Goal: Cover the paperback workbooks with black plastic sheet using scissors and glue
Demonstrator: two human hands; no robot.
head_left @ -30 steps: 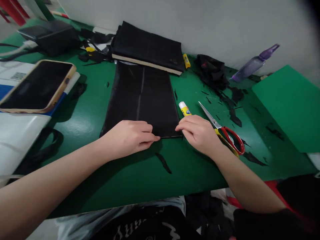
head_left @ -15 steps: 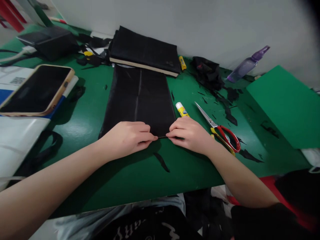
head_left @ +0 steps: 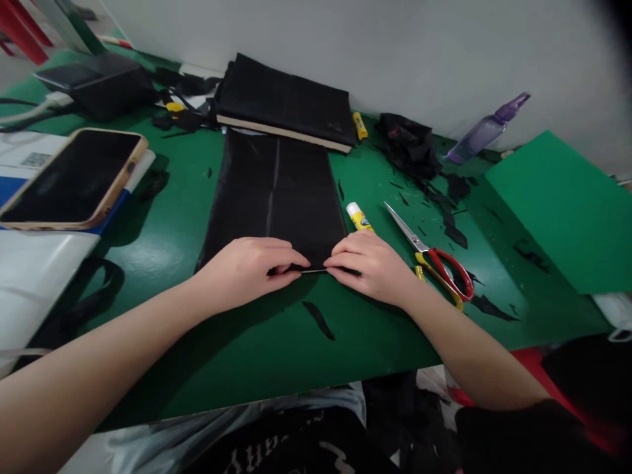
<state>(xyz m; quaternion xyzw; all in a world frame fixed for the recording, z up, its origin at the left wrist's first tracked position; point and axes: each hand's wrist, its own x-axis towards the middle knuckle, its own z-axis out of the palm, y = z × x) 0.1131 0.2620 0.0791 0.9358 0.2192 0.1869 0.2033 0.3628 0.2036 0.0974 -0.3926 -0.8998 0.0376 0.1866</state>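
A flat black sheet [head_left: 301, 191], creased lengthwise, lies on the green table; whether it is paper or thin fabric I cannot tell. My left hand [head_left: 251, 266] pinches its near edge between thumb and fingers. Close to its right, my right hand [head_left: 368, 263] grips the same edge near the sheet's right corner. A thin pale line shows along the edge between the two hands. The sheet's far end runs under a black-covered book [head_left: 291, 102]. Just beyond my right hand lies a yellow glue stick [head_left: 359, 216], partly hidden by it.
Scissors [head_left: 429, 253] with red and yellow handles lie to the right, among black scraps [head_left: 454, 230]. A purple spray bottle [head_left: 486, 131] and a green board [head_left: 567, 217] are further right. At left are a phone [head_left: 76, 178] and a black box [head_left: 99, 85] with cables.
My left fingertips have shifted slightly left and parted a little from the thumb along the edge. My right hand has moved slightly left. The sheet stays in place.
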